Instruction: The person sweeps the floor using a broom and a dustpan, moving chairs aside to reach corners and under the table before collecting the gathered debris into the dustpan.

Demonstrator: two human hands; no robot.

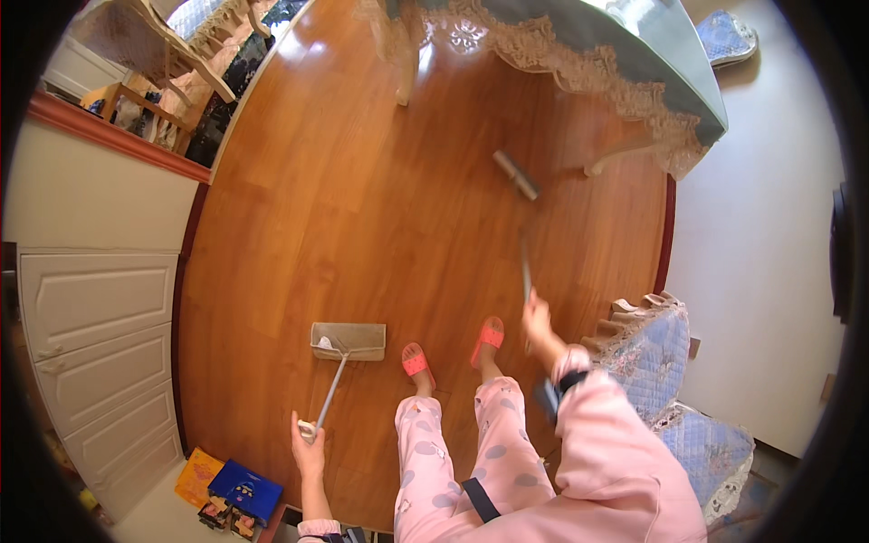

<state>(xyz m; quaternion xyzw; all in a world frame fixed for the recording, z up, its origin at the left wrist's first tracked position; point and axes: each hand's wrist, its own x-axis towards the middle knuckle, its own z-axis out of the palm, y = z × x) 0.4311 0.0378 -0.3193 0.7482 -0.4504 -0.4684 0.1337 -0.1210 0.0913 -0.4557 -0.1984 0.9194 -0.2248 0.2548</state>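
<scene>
My left hand [308,445] is closed round the pale grip of a long-handled dustpan [369,342]. Its grey pan rests on the wooden floor to the left of my feet, with a small white scrap [325,343] inside. In my right hand [538,319] is the thin grey handle of a broom [516,175]. Its narrow grey head is out ahead near the table, smeared by motion. The middle of the handle is too blurred to follow.
A table with a lace-edged cloth [625,72] stands ahead, its carved legs on the floor [299,235]. Blue quilted chair covers [647,353] are close on my right. White cabinets [104,317] line the left wall, with orange and blue bags [243,489] below.
</scene>
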